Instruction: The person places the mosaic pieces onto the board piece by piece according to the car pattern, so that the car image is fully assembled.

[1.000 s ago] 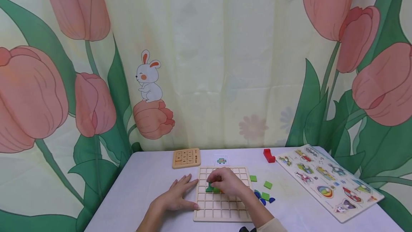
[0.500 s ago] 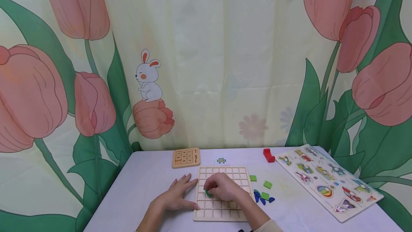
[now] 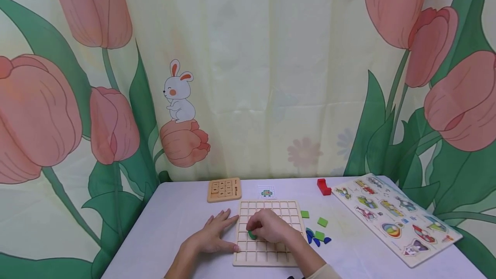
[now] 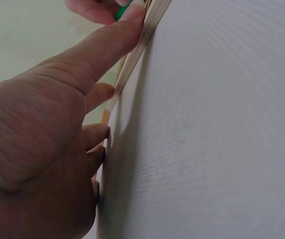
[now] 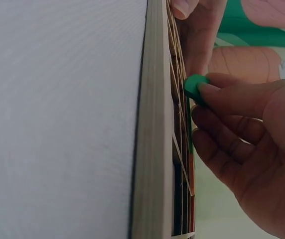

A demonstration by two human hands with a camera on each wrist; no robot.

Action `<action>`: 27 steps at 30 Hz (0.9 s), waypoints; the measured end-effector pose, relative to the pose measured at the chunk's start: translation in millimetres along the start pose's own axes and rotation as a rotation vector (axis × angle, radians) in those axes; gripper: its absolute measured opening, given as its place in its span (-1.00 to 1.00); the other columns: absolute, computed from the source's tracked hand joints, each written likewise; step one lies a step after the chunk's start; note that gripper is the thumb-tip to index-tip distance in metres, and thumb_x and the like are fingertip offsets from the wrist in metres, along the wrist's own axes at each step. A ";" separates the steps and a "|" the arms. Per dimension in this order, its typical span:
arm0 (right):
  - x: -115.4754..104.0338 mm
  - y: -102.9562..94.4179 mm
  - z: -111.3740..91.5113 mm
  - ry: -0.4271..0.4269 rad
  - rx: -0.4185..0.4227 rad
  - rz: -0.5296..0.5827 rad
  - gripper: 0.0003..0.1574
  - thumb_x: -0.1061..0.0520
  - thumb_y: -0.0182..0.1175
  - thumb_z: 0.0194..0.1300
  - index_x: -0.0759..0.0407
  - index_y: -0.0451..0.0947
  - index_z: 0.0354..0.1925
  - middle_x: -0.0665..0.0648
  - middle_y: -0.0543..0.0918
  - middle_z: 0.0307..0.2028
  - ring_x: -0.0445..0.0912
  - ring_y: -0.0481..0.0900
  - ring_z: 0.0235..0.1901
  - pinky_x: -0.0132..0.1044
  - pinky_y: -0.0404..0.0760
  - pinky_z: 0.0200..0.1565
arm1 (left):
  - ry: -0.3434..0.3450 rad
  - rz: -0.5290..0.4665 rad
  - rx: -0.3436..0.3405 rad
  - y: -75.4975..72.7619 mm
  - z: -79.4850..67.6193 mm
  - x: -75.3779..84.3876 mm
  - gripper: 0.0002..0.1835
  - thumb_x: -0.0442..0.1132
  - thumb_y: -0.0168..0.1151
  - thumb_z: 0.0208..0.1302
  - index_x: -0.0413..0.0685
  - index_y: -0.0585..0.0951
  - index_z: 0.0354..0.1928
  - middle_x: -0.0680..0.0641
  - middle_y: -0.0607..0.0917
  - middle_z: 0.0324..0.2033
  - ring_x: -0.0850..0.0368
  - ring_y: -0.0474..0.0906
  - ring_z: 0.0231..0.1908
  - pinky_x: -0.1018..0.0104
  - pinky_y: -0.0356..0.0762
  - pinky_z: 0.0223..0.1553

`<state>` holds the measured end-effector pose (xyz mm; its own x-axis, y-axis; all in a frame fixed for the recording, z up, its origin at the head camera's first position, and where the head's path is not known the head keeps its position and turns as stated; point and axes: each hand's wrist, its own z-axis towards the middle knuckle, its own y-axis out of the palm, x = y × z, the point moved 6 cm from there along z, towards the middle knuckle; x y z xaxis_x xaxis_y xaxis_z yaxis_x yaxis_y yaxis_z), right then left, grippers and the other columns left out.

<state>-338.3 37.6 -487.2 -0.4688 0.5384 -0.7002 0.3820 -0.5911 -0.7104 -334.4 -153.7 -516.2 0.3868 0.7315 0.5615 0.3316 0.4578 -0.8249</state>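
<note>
A pale wooden grid board [image 3: 267, 260] lies on the white table in the head view. My left hand [image 3: 211, 237] rests flat at its left side, fingers spread, with the thumb on the board's edge. Over the left part of the grid, my right hand [image 3: 270, 226] pinches a small green piece with a rounded edge [image 5: 194, 86] between thumb and fingers. In the right wrist view that piece is tilted, right at the grid's surface. Green and red pieces [image 5: 192, 174] set in the grid show edge-on there; from above, my right hand hides them.
Light green squares [image 3: 322, 222] and several blue rounded pieces [image 3: 327, 240] lie right of the board. Behind it are a picture card [image 3: 266, 192] and a wooden number puzzle [image 3: 224, 190]. A red block [image 3: 323, 187] and a picture puzzle board [image 3: 395, 218] lie farther right.
My right hand has moved slightly toward me and left with the green piece, from the row of set pieces to just below it. My left hand stays in place.
</note>
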 end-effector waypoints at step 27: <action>1.3 1.9 -1.4 0.024 -0.008 -0.113 -0.74 0.26 0.50 0.17 -0.01 0.84 -0.16 -0.17 0.67 -0.34 -0.34 0.49 -0.38 -0.45 0.55 -0.28 | 0.013 0.003 0.001 1.6 1.2 -0.5 0.04 0.29 0.51 0.12 0.07 0.33 0.58 -0.34 0.13 0.61 -0.37 -0.07 0.62 -0.45 -0.24 0.56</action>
<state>-337.1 38.0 -489.6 -0.4903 0.6155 -0.6170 0.3340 -0.5212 -0.7854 -335.1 -152.8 -517.8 0.3986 0.7263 0.5600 0.3296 0.4564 -0.8265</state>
